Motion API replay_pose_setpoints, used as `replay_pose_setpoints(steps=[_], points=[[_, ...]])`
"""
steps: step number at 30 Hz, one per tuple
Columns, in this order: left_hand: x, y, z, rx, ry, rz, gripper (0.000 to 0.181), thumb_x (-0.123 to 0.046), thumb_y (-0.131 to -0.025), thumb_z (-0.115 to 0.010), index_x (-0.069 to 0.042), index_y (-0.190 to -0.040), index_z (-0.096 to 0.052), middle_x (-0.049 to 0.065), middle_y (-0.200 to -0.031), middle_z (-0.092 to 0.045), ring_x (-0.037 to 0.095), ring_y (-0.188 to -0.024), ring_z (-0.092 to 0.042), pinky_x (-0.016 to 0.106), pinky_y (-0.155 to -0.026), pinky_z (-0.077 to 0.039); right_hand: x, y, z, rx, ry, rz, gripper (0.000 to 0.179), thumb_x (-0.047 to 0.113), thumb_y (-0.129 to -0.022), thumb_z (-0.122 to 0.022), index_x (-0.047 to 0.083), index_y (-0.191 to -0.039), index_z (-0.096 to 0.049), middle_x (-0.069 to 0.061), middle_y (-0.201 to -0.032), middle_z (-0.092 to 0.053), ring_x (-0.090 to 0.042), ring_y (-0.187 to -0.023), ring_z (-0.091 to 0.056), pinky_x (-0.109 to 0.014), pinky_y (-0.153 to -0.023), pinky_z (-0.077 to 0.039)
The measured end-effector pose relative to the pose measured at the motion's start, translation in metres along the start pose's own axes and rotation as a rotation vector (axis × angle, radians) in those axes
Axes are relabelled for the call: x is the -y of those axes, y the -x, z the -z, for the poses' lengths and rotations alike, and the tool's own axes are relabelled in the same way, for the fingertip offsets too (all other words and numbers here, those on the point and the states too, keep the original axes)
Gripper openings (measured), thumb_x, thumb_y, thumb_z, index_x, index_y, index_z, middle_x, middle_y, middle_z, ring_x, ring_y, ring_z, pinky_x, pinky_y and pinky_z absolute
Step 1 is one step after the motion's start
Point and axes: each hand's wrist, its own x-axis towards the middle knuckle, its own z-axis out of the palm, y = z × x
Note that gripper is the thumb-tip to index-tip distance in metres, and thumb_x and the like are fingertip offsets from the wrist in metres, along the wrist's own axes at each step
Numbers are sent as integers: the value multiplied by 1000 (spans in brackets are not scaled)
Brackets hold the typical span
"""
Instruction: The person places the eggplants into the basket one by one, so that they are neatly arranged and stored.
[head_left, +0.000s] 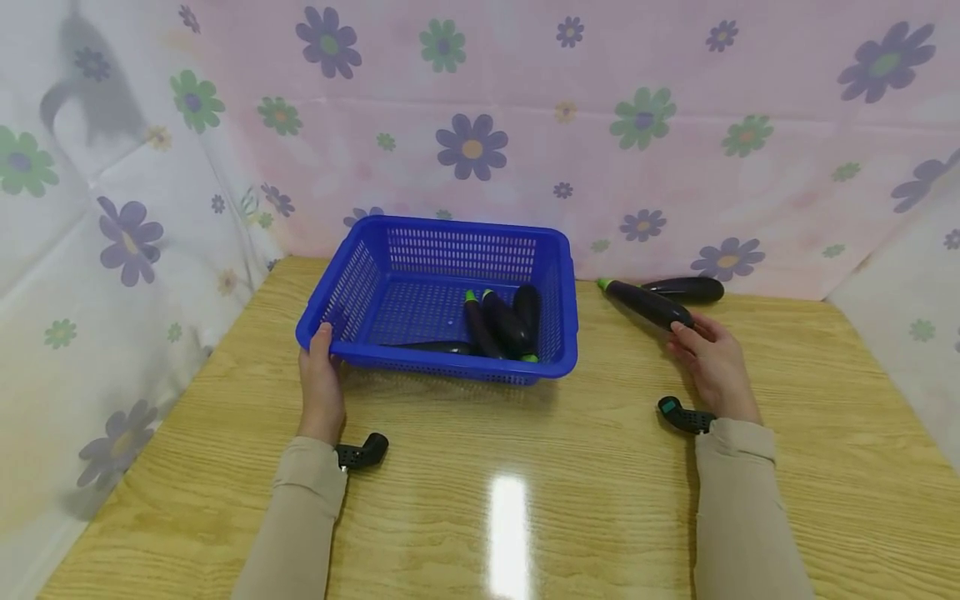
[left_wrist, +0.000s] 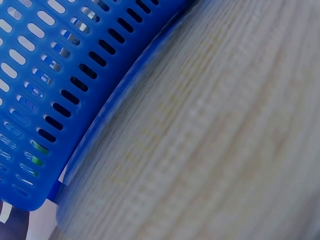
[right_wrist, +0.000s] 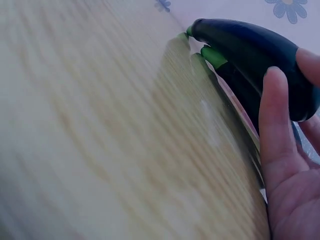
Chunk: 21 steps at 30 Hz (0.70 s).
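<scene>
At the front left corner of a blue plastic basket (head_left: 568,317), my left hand (head_left: 321,387) grips the rim, thumb over the top. Several dark purple eggplants (head_left: 510,323) lie inside, mostly toward the right end. My right hand (head_left: 712,362) holds the rounded end of another eggplant (head_left: 647,305) between thumb and fingers; its green stem points away to the left. Behind it a second eggplant (head_left: 692,290) lies by the back wall. The right wrist view shows the held eggplant (right_wrist: 245,45) above the other one's green stem (right_wrist: 214,56). In the left wrist view, only the basket's slotted side (left_wrist: 75,75) shows clearly.
The wood-grain table (head_left: 420,467) reaches back to a flower-printed cloth (head_left: 525,150) hanging behind it. More of this cloth covers the left and right sides. A small black device (head_left: 363,452) is strapped at the left wrist, another (head_left: 681,414) at the right.
</scene>
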Motion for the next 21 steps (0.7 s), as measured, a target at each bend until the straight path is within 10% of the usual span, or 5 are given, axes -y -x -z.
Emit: replay_pose_setpoints(steps=[21], points=[[-1,-1,-1,8,-49,8,54,-41,-89,-45,-20,-136,-29,1,-134,-36,16,-122,-35,34,-104,-23,7,8,-8,-29,-100,47,49,17,-86,-59,8,-125,-30,-6,-116,-44,-20,-88,-62,-27,-74,-51]])
